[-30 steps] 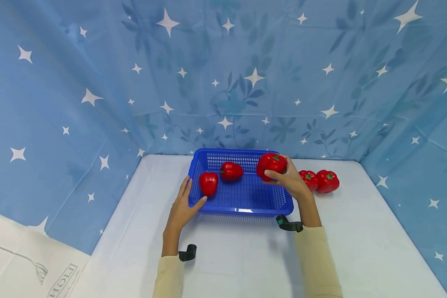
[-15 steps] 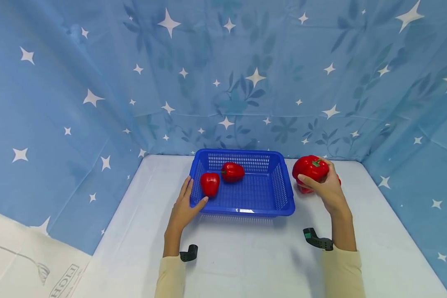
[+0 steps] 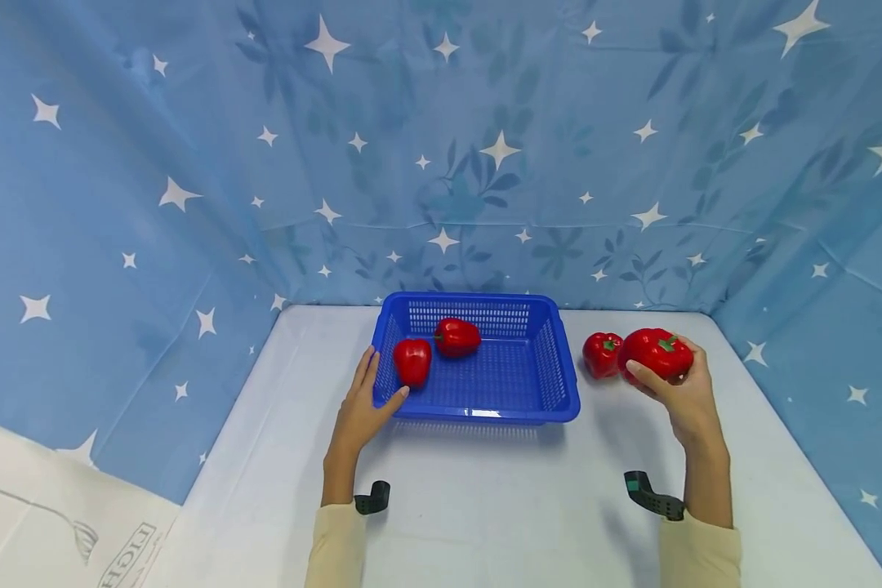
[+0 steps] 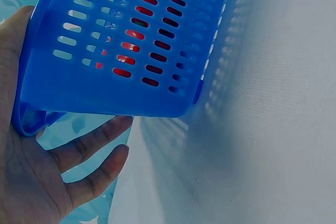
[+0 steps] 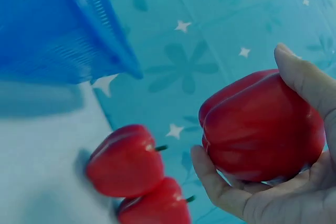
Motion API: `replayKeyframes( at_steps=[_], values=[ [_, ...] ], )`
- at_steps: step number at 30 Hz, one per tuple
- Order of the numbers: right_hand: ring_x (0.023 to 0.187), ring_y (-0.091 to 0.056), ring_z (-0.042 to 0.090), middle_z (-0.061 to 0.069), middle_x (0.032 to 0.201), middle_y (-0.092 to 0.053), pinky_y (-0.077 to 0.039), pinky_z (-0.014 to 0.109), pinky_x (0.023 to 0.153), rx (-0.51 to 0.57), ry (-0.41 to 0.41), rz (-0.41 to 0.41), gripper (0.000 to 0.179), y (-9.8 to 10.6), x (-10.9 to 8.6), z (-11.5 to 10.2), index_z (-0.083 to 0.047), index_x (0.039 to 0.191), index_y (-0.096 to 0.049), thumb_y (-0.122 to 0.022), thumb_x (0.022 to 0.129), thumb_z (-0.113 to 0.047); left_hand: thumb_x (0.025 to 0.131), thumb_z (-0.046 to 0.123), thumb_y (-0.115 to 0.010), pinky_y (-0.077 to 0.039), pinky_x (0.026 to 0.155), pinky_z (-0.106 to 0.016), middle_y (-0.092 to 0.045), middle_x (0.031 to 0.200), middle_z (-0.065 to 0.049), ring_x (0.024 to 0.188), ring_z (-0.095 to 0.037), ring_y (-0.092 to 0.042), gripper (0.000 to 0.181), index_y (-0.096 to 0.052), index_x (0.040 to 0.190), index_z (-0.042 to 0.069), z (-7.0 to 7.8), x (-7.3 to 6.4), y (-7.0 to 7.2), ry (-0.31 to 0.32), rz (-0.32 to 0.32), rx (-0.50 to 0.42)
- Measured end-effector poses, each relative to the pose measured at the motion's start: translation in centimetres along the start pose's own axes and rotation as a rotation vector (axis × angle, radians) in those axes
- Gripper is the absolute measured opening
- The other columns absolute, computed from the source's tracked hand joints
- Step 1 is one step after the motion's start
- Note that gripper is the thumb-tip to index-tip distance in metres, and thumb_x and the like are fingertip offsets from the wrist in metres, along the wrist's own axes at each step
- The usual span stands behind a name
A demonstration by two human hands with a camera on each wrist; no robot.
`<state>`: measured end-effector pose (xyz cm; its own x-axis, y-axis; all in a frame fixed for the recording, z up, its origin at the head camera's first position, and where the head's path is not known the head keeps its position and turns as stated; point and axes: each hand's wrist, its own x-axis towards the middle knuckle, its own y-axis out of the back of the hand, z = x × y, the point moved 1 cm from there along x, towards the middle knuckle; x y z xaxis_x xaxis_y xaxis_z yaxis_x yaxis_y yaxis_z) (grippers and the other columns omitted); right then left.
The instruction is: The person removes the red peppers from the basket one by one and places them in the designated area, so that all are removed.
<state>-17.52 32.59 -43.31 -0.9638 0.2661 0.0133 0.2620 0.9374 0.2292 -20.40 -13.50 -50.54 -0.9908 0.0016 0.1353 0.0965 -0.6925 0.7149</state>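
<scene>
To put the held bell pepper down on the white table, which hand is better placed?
Probably the right hand: it holds the red bell pepper to the right of the blue basket, while the left hand touches the basket's left side.

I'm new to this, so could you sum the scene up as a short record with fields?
Basket: blue, slotted, on a white table
Inside: two red peppers
Left hand: touches the basket's left end
Right hand: holds a red pepper outside the basket
On the table: two more red peppers, right of the basket
Backdrop: blue cloth with white stars
</scene>
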Motion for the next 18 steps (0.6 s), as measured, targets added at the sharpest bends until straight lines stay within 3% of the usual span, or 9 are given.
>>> replayKeyframes(
  at_steps=[5,10,14,18],
  values=[
    [0.132,-0.014,0.037,0.011,0.147,-0.012,-0.051,0.029,0.079,-0.104,-0.054,0.033,0.093,-0.2,-0.2,2.3,-0.025,0.143,-0.002,-0.068,0.078,-0.035,0.074,0.073,-0.045,-0.028,0.095,-0.062,-0.001,0.150,0.014,0.136,-0.025,-0.017,0.090,-0.010,0.145,0.030,-0.1,-0.2,-0.2,0.008,-0.015,-0.005],
    [0.134,-0.013,0.034,0.009,0.148,-0.013,-0.038,0.054,0.092,-0.136,-0.100,0.099,0.097,-0.8,0.4,6.0,-0.026,0.144,-0.004,-0.070,0.074,-0.042,0.075,0.071,-0.046,-0.027,0.095,-0.062,-0.001,0.150,0.015,0.136,-0.025,-0.018,0.089,-0.011,0.145,0.030,0.0,-0.2,-0.2,0.012,-0.005,0.006],
    [0.134,-0.014,0.032,0.005,0.148,-0.016,-0.037,0.056,0.093,-0.145,-0.121,0.147,0.101,-1.2,1.5,9.5,-0.032,0.143,-0.007,-0.071,0.067,-0.053,0.074,0.071,-0.047,-0.028,0.096,-0.060,-0.002,0.150,0.017,0.136,-0.025,-0.018,0.090,-0.012,0.145,0.029,0.1,-0.1,-0.1,0.015,0.000,0.005],
    [0.134,-0.016,0.033,0.008,0.147,-0.019,-0.034,0.056,0.095,-0.150,-0.121,0.160,0.104,-2.0,1.6,10.6,-0.029,0.143,-0.008,-0.072,0.065,-0.054,0.073,0.074,-0.045,-0.030,0.096,-0.058,-0.002,0.150,0.017,0.136,-0.026,-0.019,0.092,-0.013,0.145,0.027,0.1,0.0,0.0,0.012,0.006,0.000]
  ],
)
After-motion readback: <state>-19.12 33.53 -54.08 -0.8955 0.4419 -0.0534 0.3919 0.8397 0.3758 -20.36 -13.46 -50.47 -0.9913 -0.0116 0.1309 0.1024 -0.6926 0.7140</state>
